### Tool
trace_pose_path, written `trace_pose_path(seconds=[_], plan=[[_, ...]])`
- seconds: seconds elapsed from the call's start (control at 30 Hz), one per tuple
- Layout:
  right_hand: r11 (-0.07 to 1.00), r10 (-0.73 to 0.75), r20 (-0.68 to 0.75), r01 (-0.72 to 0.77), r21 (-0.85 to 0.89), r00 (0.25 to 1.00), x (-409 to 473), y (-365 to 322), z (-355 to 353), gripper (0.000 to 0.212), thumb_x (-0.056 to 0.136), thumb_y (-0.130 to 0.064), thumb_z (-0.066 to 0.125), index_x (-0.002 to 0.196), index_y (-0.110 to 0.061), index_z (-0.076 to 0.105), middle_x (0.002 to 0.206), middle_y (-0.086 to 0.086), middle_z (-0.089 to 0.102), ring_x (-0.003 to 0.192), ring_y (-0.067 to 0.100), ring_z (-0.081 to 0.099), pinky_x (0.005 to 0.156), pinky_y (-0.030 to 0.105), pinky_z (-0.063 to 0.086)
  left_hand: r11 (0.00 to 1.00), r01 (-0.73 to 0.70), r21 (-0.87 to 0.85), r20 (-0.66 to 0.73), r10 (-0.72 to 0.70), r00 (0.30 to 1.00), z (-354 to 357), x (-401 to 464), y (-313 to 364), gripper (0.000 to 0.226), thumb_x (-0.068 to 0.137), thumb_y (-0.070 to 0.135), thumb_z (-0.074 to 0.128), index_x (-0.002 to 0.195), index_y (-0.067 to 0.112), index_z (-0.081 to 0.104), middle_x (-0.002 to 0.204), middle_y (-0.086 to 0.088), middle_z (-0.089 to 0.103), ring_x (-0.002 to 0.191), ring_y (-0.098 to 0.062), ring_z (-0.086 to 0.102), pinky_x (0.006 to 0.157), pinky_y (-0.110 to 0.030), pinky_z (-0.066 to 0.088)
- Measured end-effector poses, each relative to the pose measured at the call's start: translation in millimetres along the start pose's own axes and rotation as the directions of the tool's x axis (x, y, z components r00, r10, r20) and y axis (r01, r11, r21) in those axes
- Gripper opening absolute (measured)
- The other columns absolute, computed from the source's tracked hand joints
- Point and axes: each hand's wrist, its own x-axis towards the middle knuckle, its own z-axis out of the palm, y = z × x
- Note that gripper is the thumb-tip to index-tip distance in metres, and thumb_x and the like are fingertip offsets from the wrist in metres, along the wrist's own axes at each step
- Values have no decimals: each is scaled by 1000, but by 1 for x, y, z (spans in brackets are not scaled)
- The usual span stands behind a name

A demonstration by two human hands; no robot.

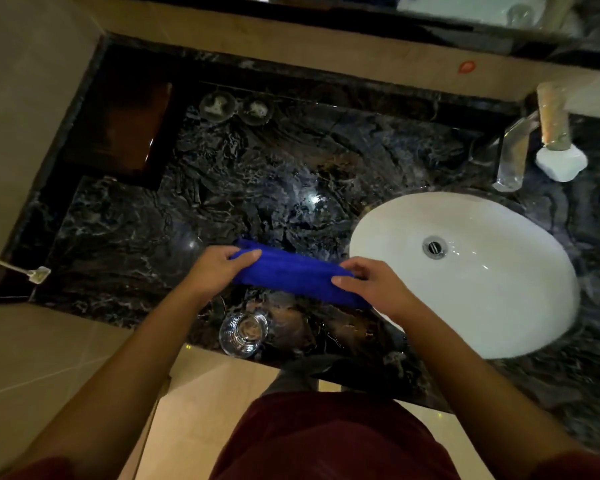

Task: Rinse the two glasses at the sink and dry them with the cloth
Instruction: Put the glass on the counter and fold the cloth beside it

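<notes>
A blue cloth (291, 273) lies folded into a long strip on the dark marble counter (257, 174), just left of the white oval sink (471, 271). My left hand (219, 266) grips its left end. My right hand (371, 285) pinches its right end. One clear glass (244, 334) stands upright near the counter's front edge, below the cloth and between my forearms. A second glass shows faintly as a clear rim (187, 244) left of my left hand. The chrome tap (515, 154) rises behind the sink.
Two round glass lids or coasters (234, 107) sit at the back of the counter. A dark wooden tray (129, 129) lies at the back left. A white crumpled item (560, 162) and a wrapped roll (553, 112) are by the tap. A white cable (18, 268) hangs at the left.
</notes>
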Motion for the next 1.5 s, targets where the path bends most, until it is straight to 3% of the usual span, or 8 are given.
trace_pose_path(seconds=[0.17, 0.37, 0.47, 0.53, 0.63, 0.9, 1.27, 1.5], plan=[[994, 13, -181, -31, -101, 983, 10, 17, 12, 17, 89, -32, 80, 100, -24, 71, 85, 3, 72, 76, 15, 65, 67, 24, 47, 841, -69, 537, -45, 111, 993, 9, 14, 8, 60, 94, 58, 64, 64, 7, 57, 57, -4, 53, 59, -22, 57, 53, -35, 32], [847, -188, -333, -19, -531, 924, 10, 10, 22, 40, 93, -36, 71, 130, -22, 61, 127, 1, 65, 110, 21, 61, 95, 38, 52, 516, 1, 857, -87, 144, 986, 19, 30, 27, 55, 95, 65, 57, 113, 12, 60, 114, -14, 68, 109, -36, 65, 77, -42, 48], [690, -431, -266, 125, -713, 862, -5, 19, 33, 53, 94, -31, 66, 143, -15, 55, 154, 11, 49, 140, 31, 44, 114, 47, 39, 484, -207, 850, -39, 450, 892, 18, 21, 15, 51, 91, 46, 69, 126, 10, 58, 129, -17, 59, 119, -38, 57, 94, -51, 48], [574, -498, -114, 229, -787, 860, -15, 29, 44, 58, 97, -34, 56, 150, -12, 49, 162, 13, 40, 151, 34, 34, 121, 53, 31, 408, -475, 780, 184, 576, 796, 16, 13, 3, 40, 91, 33, 72, 124, 12, 63, 129, -12, 61, 118, -36, 58, 96, -50, 49], [497, -405, 8, 227, -838, 914, -24, 46, 55, 62, 100, -43, 39, 153, -11, 47, 166, 9, 34, 156, 29, 26, 123, 58, 28, 322, -646, 692, 480, 463, 745, 11, 5, -6, 30, 97, 31, 66, 123, 17, 70, 136, -4, 63, 127, -27, 57, 106, -44, 46], [534, -287, 18, 176, -827, 958, -24, 31, 48, 61, 102, -47, 39, 155, -19, 44, 168, 4, 31, 159, 25, 18, 129, 52, 12, 312, -652, 691, 539, 380, 752, -2, 3, -3, 41, 103, 33, 58, 140, 18, 62, 160, -2, 46, 149, -21, 40, 122, -34, 26], [709, -495, -106, 331, -623, 862, -70, -9, 41, 48, 98, -27, 66, 144, -17, 55, 153, 4, 52, 141, 22, 44, 115, 39, 38, 443, -459, 770, 11, 711, 704, -55, -66, -46, 41, 96, 37, 51, 121, 11, 70, 137, -15, 62, 138, -38, 50, 112, -54, 41], [446, -571, 200, 505, -739, 796, -72, 2, 84, 84, 92, -57, 65, 161, -26, 29, 171, 4, 21, 158, 29, 18, 125, 52, 22, 465, -122, 877, -231, 630, 741, -63, -130, -114, 74, 96, 63, 47, 151, 14, 48, 162, -18, 39, 157, -39, 18, 125, -61, 17]])
